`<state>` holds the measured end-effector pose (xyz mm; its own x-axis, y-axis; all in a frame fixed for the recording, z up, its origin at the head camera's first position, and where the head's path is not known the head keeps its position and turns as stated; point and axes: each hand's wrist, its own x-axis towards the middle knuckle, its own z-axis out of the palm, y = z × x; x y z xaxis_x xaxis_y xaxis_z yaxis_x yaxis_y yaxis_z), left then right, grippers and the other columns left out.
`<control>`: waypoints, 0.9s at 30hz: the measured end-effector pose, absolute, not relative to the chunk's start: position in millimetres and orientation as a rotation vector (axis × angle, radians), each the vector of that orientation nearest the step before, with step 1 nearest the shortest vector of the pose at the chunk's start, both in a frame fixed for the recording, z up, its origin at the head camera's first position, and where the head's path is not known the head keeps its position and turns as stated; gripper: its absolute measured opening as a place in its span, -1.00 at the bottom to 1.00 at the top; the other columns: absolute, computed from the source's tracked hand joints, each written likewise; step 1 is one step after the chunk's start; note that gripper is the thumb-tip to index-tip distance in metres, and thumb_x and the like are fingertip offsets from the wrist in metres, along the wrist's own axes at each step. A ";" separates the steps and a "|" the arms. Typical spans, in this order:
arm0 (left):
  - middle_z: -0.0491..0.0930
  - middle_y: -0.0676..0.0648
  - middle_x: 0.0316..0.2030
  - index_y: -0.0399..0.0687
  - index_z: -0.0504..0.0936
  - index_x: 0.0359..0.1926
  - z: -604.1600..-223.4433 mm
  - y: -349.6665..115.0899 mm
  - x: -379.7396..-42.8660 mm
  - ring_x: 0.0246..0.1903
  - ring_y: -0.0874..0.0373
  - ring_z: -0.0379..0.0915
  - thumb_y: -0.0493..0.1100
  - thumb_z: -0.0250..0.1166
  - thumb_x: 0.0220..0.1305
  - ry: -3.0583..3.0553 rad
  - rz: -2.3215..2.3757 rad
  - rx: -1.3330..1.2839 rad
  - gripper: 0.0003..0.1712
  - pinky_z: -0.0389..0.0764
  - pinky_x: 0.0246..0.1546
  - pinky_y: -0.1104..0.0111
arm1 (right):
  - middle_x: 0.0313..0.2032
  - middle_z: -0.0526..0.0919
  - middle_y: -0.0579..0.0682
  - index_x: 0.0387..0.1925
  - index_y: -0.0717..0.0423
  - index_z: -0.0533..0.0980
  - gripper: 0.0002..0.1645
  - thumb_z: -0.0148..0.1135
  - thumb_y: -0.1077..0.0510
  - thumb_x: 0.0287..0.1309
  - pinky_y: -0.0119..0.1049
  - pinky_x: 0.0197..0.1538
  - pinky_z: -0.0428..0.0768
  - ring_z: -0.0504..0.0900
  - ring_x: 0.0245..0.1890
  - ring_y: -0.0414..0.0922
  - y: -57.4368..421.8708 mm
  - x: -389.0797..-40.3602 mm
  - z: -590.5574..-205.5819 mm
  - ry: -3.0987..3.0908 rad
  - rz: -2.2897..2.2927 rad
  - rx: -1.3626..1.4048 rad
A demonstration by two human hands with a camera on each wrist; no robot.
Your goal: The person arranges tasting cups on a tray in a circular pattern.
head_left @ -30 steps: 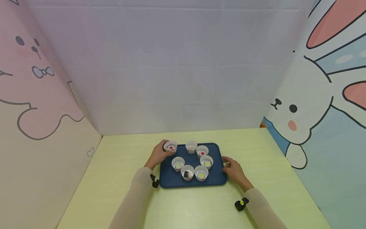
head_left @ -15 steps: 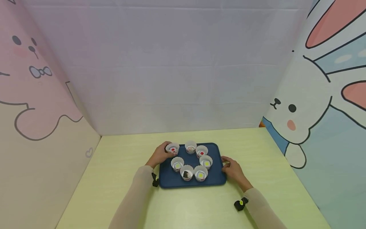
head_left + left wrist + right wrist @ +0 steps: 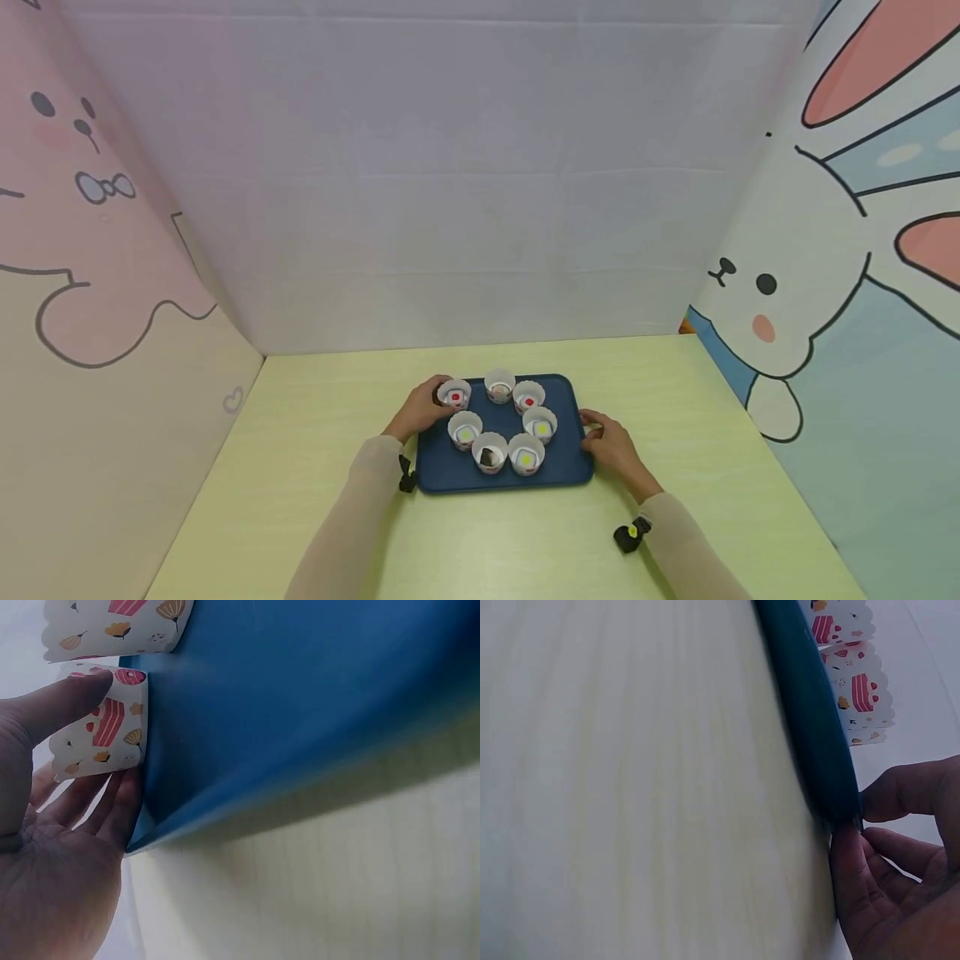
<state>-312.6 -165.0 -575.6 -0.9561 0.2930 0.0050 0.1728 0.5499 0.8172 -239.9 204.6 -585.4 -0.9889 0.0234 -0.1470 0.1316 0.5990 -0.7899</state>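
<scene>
My left hand (image 3: 417,412) holds a white scalloped paper baking cup (image 3: 120,724) at the far left corner of the blue tray (image 3: 566,471). Its thumb lies along one side of the cup and its fingers curl round the other. Inside that cup a small red-marked piece shows in the head view. With thumb and fingers, my right hand (image 3: 907,855) pinches the tray's right rim. Several more baking cups stand in a ring on the tray, among them one with a dark piece (image 3: 488,457) and one with a yellow-marked piece (image 3: 527,460).
The tray lies on a pale yellow wooden table (image 3: 315,500). A plain whitish backdrop (image 3: 480,183) rises behind it, with cartoon-printed panels at left and right. Black wrist cameras (image 3: 628,537) sit on both wrists.
My left hand has brought its baking cup slightly right and down, nearer the ring of cups on the tray. My right hand stays on the rim.
</scene>
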 end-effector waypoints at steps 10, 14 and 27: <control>0.59 -0.17 0.12 -0.08 0.47 0.26 -577.0 -164.8 -312.5 0.13 -0.07 0.54 -0.26 0.42 0.14 2.591 1.418 0.442 -0.37 0.50 0.18 0.04 | 0.04 0.62 0.19 0.27 0.20 0.43 -0.24 0.20 0.37 -0.09 -0.34 -0.32 0.45 0.55 -0.32 -0.14 204.4 -240.1 -585.2 2.705 -1.353 0.130; 0.60 -0.18 0.12 -0.11 0.50 0.24 -576.5 -163.7 -311.7 0.15 -0.11 0.53 -0.27 0.41 0.15 2.577 1.433 0.451 -0.40 0.49 0.18 0.00 | 0.05 0.62 0.19 0.28 0.20 0.42 -0.23 0.19 0.37 -0.10 -0.33 -0.32 0.45 0.55 -0.32 -0.14 205.4 -239.9 -586.8 2.698 -1.366 0.129; 0.65 -0.19 0.04 -0.14 0.54 0.19 -578.6 -159.7 -311.7 0.04 -0.08 0.61 -0.28 0.37 0.19 2.571 1.439 0.456 -0.49 0.58 0.08 0.11 | 0.04 0.62 0.17 0.28 0.18 0.43 -0.24 0.20 0.37 -0.08 -0.34 -0.31 0.46 0.55 -0.30 -0.14 204.3 -239.3 -586.8 2.700 -1.365 0.134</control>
